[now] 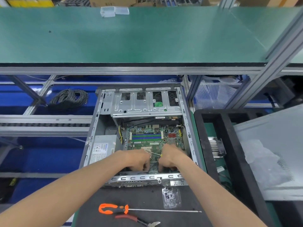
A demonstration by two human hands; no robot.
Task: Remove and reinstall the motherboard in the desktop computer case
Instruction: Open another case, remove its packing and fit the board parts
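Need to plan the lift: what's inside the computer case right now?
Inside the case: the motherboard lying flat, the power supply beside it, the drive cage beyond. Left hand and right hand cover the board's near edge, so that part is unseen.

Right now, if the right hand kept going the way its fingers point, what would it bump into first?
The right hand has its fingers curled down toward the near edge of the motherboard, so it would probably meet the board first, almost at once. Whether the fingers already touch it is hidden, and depth is unclear from this one view.

Orange-handled screwdriver [114,208] beside red pliers [136,219]; cable coil [69,99] far left.
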